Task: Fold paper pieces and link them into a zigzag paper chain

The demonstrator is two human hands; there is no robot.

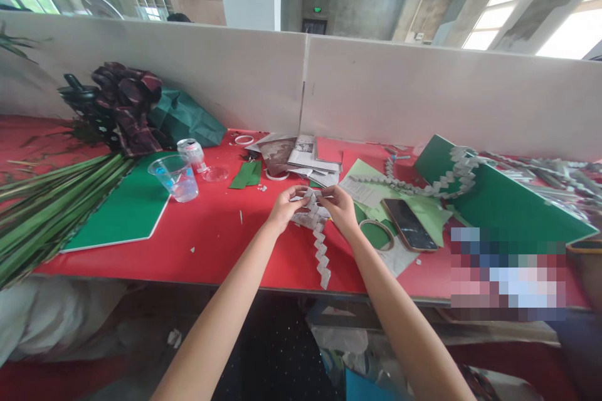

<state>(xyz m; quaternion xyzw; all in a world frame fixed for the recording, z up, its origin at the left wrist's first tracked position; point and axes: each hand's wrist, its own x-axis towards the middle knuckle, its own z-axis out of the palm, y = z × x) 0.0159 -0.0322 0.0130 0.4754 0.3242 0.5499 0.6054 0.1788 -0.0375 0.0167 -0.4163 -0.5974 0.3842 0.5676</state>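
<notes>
A zigzag chain of folded paper (320, 247) hangs down toward the table's front edge. Its upper end is pinched between the fingertips of my left hand (288, 208) and my right hand (339, 208), which meet over the red table (226, 244). Both hands are closed on it, left and right of the strip. A piece of printed paper (303, 219) lies just beneath my hands. Beside my right hand are a roll of tape (377, 235) and a black phone (409, 224).
A plastic cup (176, 178) and a can (192, 153) stand left, near long green leaves (70, 194) on a green board (126, 216). Another folded paper chain (423, 188) reaches an upright green board (512, 200) at right. A white partition (399, 94) runs behind.
</notes>
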